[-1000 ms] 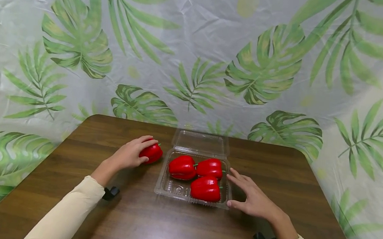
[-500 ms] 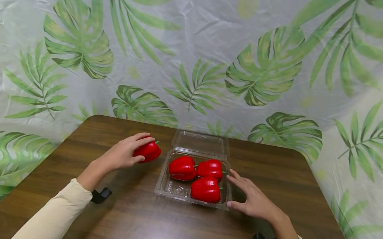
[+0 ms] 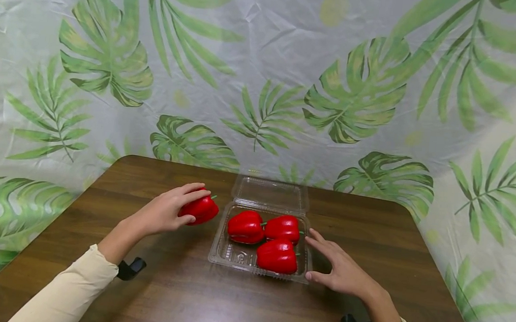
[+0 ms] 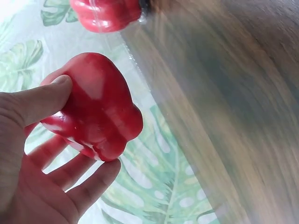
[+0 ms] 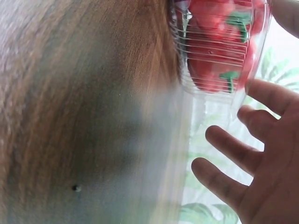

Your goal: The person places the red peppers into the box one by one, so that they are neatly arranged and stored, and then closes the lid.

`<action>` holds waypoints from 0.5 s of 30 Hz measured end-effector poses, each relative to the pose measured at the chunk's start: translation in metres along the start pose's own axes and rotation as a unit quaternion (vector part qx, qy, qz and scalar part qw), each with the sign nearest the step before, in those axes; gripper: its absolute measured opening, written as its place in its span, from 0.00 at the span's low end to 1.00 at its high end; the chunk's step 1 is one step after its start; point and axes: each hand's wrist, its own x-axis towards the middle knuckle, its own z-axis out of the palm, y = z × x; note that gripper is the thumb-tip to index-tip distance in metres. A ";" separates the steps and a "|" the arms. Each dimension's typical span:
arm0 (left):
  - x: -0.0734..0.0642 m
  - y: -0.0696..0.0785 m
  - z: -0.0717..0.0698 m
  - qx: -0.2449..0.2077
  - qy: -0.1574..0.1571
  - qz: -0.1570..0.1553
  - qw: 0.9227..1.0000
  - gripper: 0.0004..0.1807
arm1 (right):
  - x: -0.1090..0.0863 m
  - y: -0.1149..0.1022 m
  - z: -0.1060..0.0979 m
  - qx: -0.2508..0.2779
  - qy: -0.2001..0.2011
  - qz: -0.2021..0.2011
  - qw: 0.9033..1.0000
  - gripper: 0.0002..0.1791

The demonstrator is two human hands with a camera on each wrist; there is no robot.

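Observation:
My left hand (image 3: 166,210) grips a red bell pepper (image 3: 200,209) with a green stem, just left of a clear plastic clamshell container (image 3: 229,263). In the left wrist view the thumb presses one side of the held bell pepper (image 4: 96,102) and the fingers curl beneath it. Three more red bell peppers lie in the container: one at left (image 3: 246,226), one at the back right (image 3: 282,228) and one at the front right (image 3: 277,256). Beside the container's right wall, my right hand (image 3: 345,265) has its fingers spread, with fingertips at the rim.
The container's lid (image 3: 270,192) lies open toward the back. Its front left part shows bare plastic. Everything stands on a brown wooden table (image 3: 213,306), with a leaf-patterned cloth (image 3: 263,72) hanging behind. A dark wrist strap (image 3: 130,268) sits on the left wrist.
My left hand has drawn the bell pepper a little to the left, lifted it slightly, then lowered it a bit. The right hand and the container have stayed put.

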 end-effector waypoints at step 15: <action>0.006 0.038 -0.004 -0.049 0.006 0.068 0.996 0.37 | 0.000 0.000 0.001 0.000 0.001 -0.003 1.000 0.44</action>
